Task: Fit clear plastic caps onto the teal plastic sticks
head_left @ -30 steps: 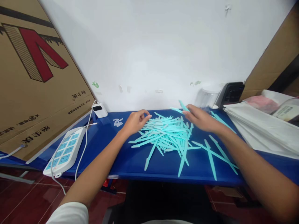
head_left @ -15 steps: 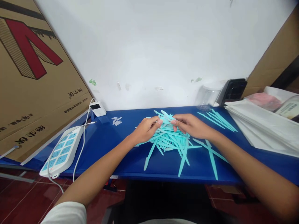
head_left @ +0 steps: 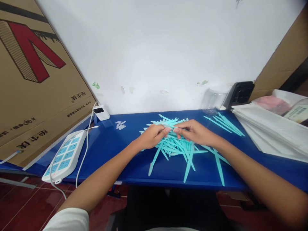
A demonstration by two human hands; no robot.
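My left hand (head_left: pixel 154 135) and my right hand (head_left: pixel 195 132) meet above a heap of turquoise eyebrow razors (head_left: pixel 176 147) on the blue table. Between their fingertips lies one slim eyebrow razor (head_left: pixel 172 127), mostly covered by the fingers. Both hands are closed in a pinch, the left at its pale end and the right along its handle side. Loose razors stick out from the heap toward the table's front edge. A separate row of razors (head_left: pixel 225 124) lies at the right. Several small, pale, clear-looking pieces (head_left: pixel 120 125) lie left of the heap.
At the left are a white power strip (head_left: pixel 64 157) with cables, a small white device (head_left: pixel 101 112) and a large cardboard box (head_left: pixel 48 96). A clear jar (head_left: pixel 214 101), a black device (head_left: pixel 240 96) and stacked white sheets (head_left: pixel 269 128) stand at the right.
Both hands have moved slightly down and closer together. The razor between them, which pointed up and away before, now lies flatter and is more hidden by the fingers.
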